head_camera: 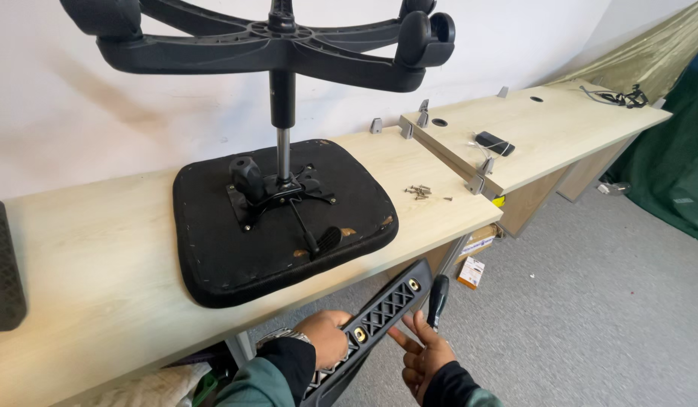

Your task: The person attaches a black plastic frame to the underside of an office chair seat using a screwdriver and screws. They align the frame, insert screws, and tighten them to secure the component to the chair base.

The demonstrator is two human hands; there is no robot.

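Assembly prep, seemingly: left hand (324, 337) grips a black armrest bracket (379, 316) below the worktop's (100, 256) front edge; right hand (426, 354) pinches a screwdriver (437, 298), to be seated carefully.

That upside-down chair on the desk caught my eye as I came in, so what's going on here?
A person stands at the desk, where a black chair seat lies upside down with its wheeled base sticking up. Below the desk edge, the left hand holds a black plastic armrest piece, and the right hand grips a screwdriver beside it. Loose screws lie on the desk.
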